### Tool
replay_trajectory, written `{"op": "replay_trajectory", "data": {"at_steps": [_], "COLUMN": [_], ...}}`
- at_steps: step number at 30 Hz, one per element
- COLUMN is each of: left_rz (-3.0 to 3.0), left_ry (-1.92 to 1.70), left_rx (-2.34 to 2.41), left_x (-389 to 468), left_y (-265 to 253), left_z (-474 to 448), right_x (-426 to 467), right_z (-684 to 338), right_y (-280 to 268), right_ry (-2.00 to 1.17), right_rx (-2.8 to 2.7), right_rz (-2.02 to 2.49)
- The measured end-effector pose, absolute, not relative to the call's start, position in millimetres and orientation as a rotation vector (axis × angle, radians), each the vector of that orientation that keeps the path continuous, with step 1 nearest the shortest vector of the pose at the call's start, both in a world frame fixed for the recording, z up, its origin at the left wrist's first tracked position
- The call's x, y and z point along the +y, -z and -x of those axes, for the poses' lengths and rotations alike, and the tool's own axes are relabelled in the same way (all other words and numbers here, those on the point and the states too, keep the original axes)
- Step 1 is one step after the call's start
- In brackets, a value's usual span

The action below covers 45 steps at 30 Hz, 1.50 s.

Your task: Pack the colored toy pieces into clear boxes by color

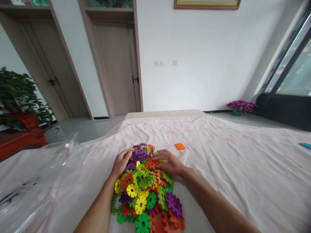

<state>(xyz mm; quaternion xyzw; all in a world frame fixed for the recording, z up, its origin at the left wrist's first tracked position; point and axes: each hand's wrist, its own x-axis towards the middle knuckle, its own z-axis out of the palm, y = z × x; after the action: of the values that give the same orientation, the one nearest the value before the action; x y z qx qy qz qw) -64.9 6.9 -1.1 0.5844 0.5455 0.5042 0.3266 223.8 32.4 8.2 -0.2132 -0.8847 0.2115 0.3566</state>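
Observation:
A heap of plastic interlocking building pieces (145,181) lies in front of me, with notched squares and slotted discs in purple, orange, green and yellow. My left hand (122,161) rests against the heap's far left side, fingers stretched out beside a stack of purple square pieces (140,156). Across from it, my right hand (169,162) reaches over the far right side with its fingers apart, touching or just above an orange square piece (152,163). Neither hand plainly grips a piece. The fingertips are partly hidden among the pieces. A single orange square (180,146) lies apart, beyond my right hand.
A pale flowered cloth (230,168) with wrinkles covers the surface under the heap. Clear plastic packaging (46,181) lies at the left. A teal object (305,145) is at the right edge. Beyond are a wooden chair arm (23,126), doors and purple flowers (241,105).

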Motion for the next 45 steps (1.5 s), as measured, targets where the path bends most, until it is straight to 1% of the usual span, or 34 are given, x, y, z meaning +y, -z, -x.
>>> {"op": "replay_trajectory", "data": {"at_steps": [6, 12, 16, 20, 26, 30, 33, 36, 39, 45], "left_rz": [-1.555, -1.553, -1.559, -1.572, -1.571, -1.567, -1.565, -1.565, -1.561, -1.559], "left_ry": [-1.324, -1.32, -1.313, -1.311, -1.308, -1.291, -1.29, -1.295, -1.314, -1.317], "left_rx": [1.44, 1.428, 1.446, 1.461, 1.461, 1.463, 1.457, 1.45, 1.449, 1.45], "left_x": [9.6, 10.0, 9.0, 9.3, 10.3, 10.3, 10.6, 10.9, 10.1, 8.2], "left_y": [4.5, 6.3, 5.4, 5.4, 7.0, 7.3, 7.8, 7.9, 7.0, 5.2], "left_z": [66.7, 67.3, 67.6, 68.4, 68.7, 68.5, 68.5, 68.3, 67.7, 66.5], "right_x": [25.6, 21.0, 32.8, 56.0, 79.2, 77.1, 70.4, 65.4, 65.9, 70.6], "right_z": [-218.4, -216.2, -220.0, -245.7, -302.1, -315.5, -312.7, -306.7, -304.7, -309.6], "right_y": [-11.6, -10.7, -6.6, -4.1, 7.0, 10.0, 8.3, 8.1, 10.6, 9.5], "right_ry": [-0.501, -0.624, -0.672, -0.674, -0.471, -0.229, -0.048, 0.064, 0.112, 0.057], "right_rx": [-2.193, -2.046, -1.769, -1.423, -1.358, -1.393, -1.535, -1.713, -1.79, -1.773], "right_rz": [0.606, 0.693, 0.894, 1.161, 1.498, 1.721, 1.756, 1.728, 1.739, 1.764]}}
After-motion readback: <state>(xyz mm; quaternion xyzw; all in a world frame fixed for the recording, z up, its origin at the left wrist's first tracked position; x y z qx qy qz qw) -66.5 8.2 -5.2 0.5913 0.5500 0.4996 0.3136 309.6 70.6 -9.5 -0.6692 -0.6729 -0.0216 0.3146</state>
